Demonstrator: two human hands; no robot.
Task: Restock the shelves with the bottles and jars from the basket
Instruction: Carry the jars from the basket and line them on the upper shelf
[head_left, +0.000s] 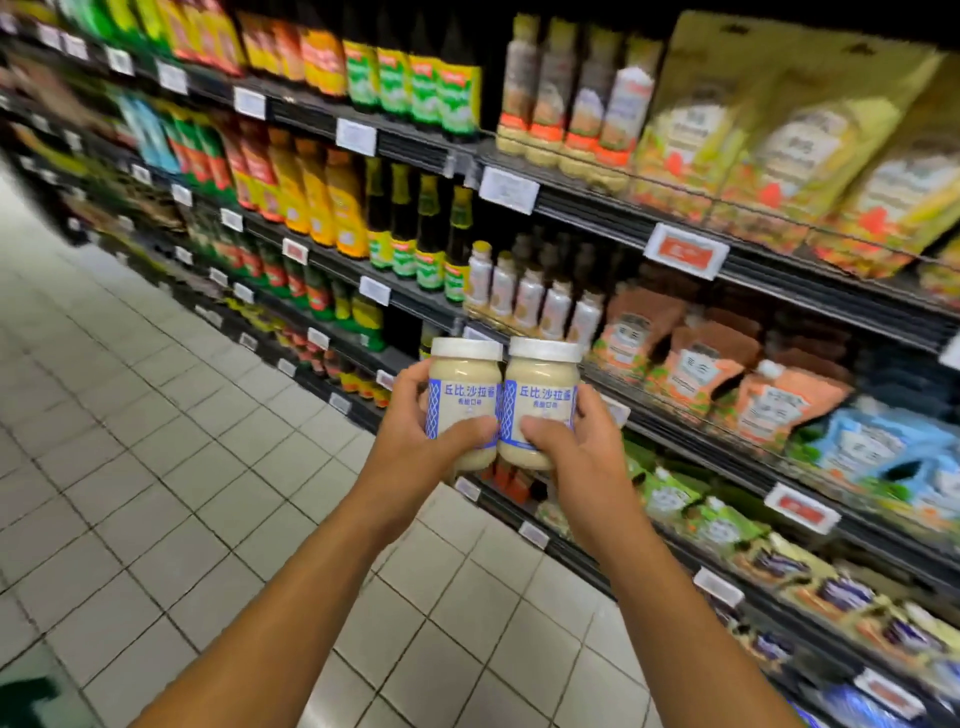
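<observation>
Grey tile floor (156, 441) is running along the left side. The left hand (415, 436) is gripping the 1st jar (464, 395), thumb lying across its blue-white label, fingers curling behind. The 2nd jar (540, 400) is touching it side by side, and the right hand (576, 447) is gripping it the same way. Both jars, w/ cream filling and white lids, are staying upright in the air in front of the shelves (623, 218), approx. level w/ the orange pouches (779, 395) at right.
</observation>
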